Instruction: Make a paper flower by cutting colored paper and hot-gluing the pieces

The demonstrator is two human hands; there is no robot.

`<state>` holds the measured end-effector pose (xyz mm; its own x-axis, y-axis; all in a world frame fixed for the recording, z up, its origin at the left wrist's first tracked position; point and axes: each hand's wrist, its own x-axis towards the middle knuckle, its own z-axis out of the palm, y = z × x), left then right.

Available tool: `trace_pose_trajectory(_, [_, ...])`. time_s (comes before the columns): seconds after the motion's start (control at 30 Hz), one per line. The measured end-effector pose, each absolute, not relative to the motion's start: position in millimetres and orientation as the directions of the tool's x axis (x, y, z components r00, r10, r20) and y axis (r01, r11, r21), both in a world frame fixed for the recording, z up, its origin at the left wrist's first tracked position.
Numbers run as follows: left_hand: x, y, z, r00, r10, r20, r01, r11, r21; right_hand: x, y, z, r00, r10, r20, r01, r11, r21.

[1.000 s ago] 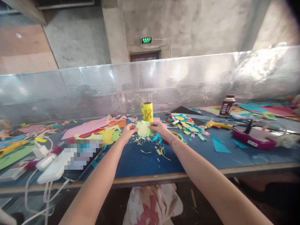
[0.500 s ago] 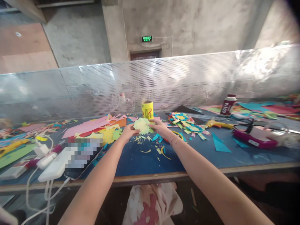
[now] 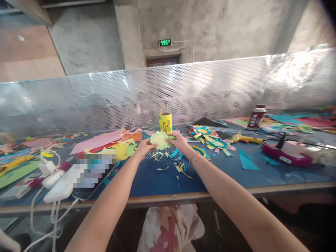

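A pale green paper rosette with a light yellow centre (image 3: 158, 140) is held up over the table in front of me. My left hand (image 3: 145, 148) is closed on its left edge, thumb in front. On the other side, my right hand (image 3: 181, 143) pinches a small green paper piece (image 3: 171, 138) at the rosette's right edge; whether the two are joined I cannot tell. Just behind stands a yellow tape roll (image 3: 165, 122) on end. Paper clippings (image 3: 160, 155) are scattered beneath my hands. Finished-looking multicoloured paper rosettes (image 3: 203, 131) lie to the right.
On the left are a phone (image 3: 91, 178), a white power bank (image 3: 61, 183) with cables, and coloured paper sheets (image 3: 97, 141). To the right are a yellow glue gun (image 3: 245, 139), a purple power strip (image 3: 286, 155) and a dark red bottle (image 3: 256, 117). A perforated metal screen (image 3: 210, 91) runs behind.
My right hand has shifted slightly, and the green piece in its fingers now shows more clearly beside the rosette. My left hand keeps its hold.
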<state>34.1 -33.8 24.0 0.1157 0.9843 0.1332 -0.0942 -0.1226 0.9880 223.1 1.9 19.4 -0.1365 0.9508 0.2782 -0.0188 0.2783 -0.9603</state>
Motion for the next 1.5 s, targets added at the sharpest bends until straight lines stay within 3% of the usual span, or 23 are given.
trace_pose_trajectory(0.2, [31.8, -25.4, 16.3, 0.056, 0.981, 0.187, -0.115, -0.18, 0.977, 224.0, 1.0, 21.6, -0.126, 0.939, 0.319, 0.091, 0.331, -0.939])
trace_pose_trajectory(0.43, [27.5, -23.0, 16.9, -0.007, 0.976, 0.216, -0.101, -0.216, 0.971, 218.1, -8.6, 21.2, -0.201, 0.956, 0.214, -0.169, 0.181, -0.969])
trace_pose_trajectory(0.53, [28.1, -25.3, 19.6, -0.019, 0.977, 0.214, -0.112, -0.215, 0.97, 216.8, -13.6, 23.0, -0.25, 0.957, 0.146, -0.191, 0.099, -0.977])
trace_pose_trajectory(0.9, [33.9, -36.2, 28.5, 0.075, 0.989, 0.13, -0.206, -0.112, 0.972, 217.0, -11.3, 24.5, -0.231, 0.962, 0.142, -0.188, 0.099, -0.977])
trace_pose_trajectory(1.07, [37.1, -41.3, 33.4, 0.126, 0.992, -0.019, -0.239, 0.049, 0.97, 218.8, -9.3, 25.4, -0.135, 0.985, 0.105, -0.231, 0.072, -0.97])
trace_pose_trajectory(1.2, [38.0, -43.5, 36.4, 0.148, 0.982, -0.113, -0.305, 0.154, 0.94, 219.2, -9.1, 25.9, -0.159, 0.986, 0.051, -0.203, 0.018, -0.979])
trace_pose_trajectory(1.5, [40.3, -45.1, 38.9, 0.191, 0.964, -0.186, -0.249, 0.231, 0.941, 218.1, -10.7, 26.4, -0.198, 0.98, 0.013, -0.176, -0.023, -0.984])
